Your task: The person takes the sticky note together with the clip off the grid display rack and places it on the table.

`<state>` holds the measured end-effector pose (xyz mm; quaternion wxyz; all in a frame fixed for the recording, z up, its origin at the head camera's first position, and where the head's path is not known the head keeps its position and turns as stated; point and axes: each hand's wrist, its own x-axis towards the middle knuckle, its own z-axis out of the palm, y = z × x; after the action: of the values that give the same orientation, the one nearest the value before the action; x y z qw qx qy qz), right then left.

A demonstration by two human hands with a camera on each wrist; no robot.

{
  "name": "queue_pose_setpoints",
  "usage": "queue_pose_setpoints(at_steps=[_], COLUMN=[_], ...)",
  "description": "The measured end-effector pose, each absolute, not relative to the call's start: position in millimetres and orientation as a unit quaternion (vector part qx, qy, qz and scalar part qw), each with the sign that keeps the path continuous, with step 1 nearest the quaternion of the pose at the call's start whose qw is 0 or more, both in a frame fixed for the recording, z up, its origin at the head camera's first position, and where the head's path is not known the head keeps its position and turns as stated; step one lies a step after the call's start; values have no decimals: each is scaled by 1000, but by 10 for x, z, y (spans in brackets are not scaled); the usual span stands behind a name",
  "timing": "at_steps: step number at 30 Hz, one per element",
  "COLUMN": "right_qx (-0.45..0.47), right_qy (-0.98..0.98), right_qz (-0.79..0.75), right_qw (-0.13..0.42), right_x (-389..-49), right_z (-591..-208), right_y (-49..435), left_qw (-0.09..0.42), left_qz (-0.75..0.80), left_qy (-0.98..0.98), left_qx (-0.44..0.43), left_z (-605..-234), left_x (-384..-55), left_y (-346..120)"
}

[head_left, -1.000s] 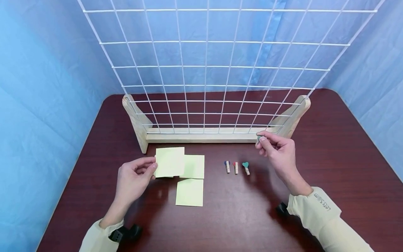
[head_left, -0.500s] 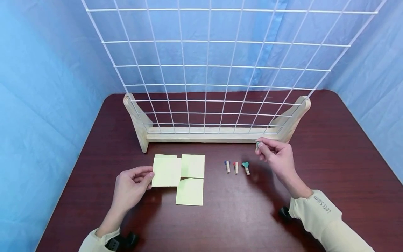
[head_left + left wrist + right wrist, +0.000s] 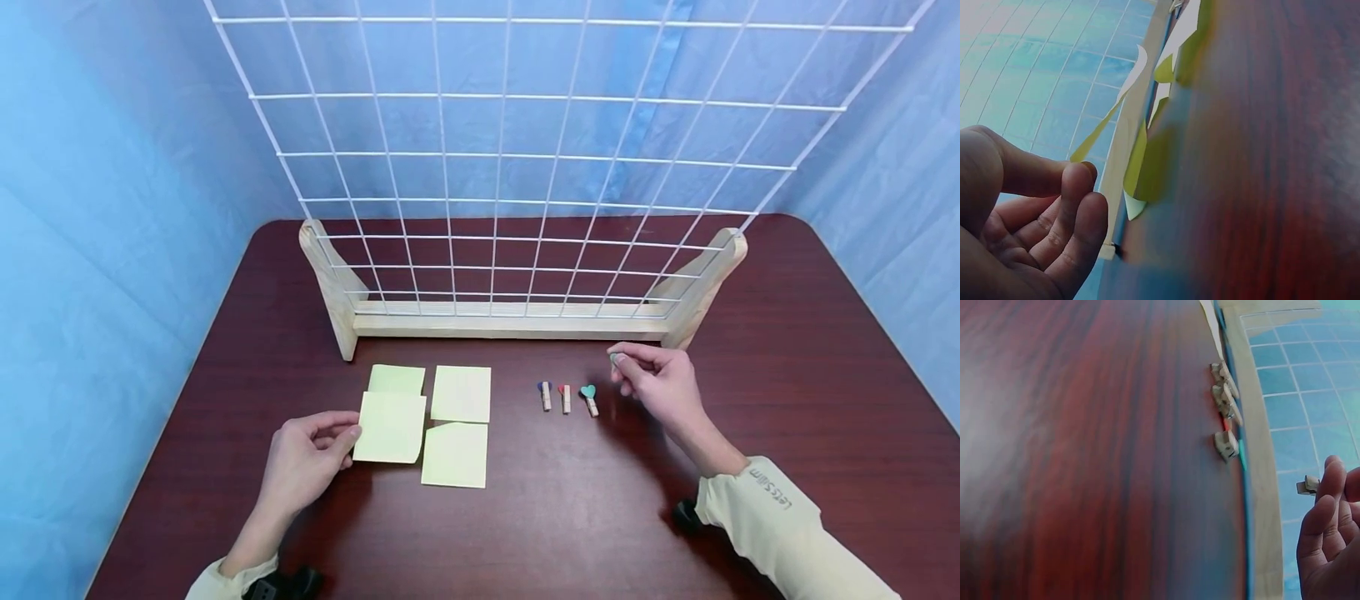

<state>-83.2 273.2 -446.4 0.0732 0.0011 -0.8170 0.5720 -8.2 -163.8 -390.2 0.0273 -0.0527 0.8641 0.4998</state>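
My left hand [image 3: 303, 462] pinches a pale yellow sticky note [image 3: 390, 427] by its left edge, between thumb and fingers. In the left wrist view that note tilts up from the fingertips, above the tabletop. It partly covers another sticky note [image 3: 397, 377] behind it. Two more notes, a rear one [image 3: 461, 393] and a front one [image 3: 454, 455], lie to its right. Over at the right, my right hand [image 3: 660, 383] pinches a mini clothespin [image 3: 1307, 485] with a green top, mostly hidden by the fingers. It is held clear of the table, near the grid stand's right foot.
Three mini clothespins lie mid-table: one with a blue top [image 3: 545, 397], one red [image 3: 565, 399], one with a green heart [image 3: 590, 401]. Behind them a white wire grid [image 3: 504, 97] rises from a wooden stand [image 3: 480, 327]. Blue curtains [image 3: 97, 250] surround the dark red-brown table [image 3: 555, 517].
My left hand has drawn the held note toward me and slightly left, uncovering more of the notes behind and beside it. My right hand has lowered a little toward me, still holding its clothespin.
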Motion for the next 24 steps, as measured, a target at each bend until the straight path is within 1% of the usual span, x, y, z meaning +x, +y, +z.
queue_pose_setpoints(at_steps=[2, 6, 15, 20, 24], right_qx=[-11, -18, -22, -39, -42], right_qy=[-834, -841, -849, -851, -851], right_qz=[547, 538, 527, 521, 519], right_qw=[76, 60, -16, -52, -67], right_x=[-820, -790, -641, -628, -625], right_z=[-4493, -4477, -4062, -4063, -4094], right_y=[2751, 2762, 2584, 2570, 2564], left_qw=[32, 41, 66, 84, 87], left_qz=[500, 496, 486, 481, 482], left_qy=[863, 865, 869, 869, 868], left_qx=[-55, -58, -70, -79, -83], left_z=[-3914, -3934, -3979, -4003, -4011], left_x=[-65, -33, -10, 1, 8], left_y=[-1646, -1660, -1692, -1707, -1720])
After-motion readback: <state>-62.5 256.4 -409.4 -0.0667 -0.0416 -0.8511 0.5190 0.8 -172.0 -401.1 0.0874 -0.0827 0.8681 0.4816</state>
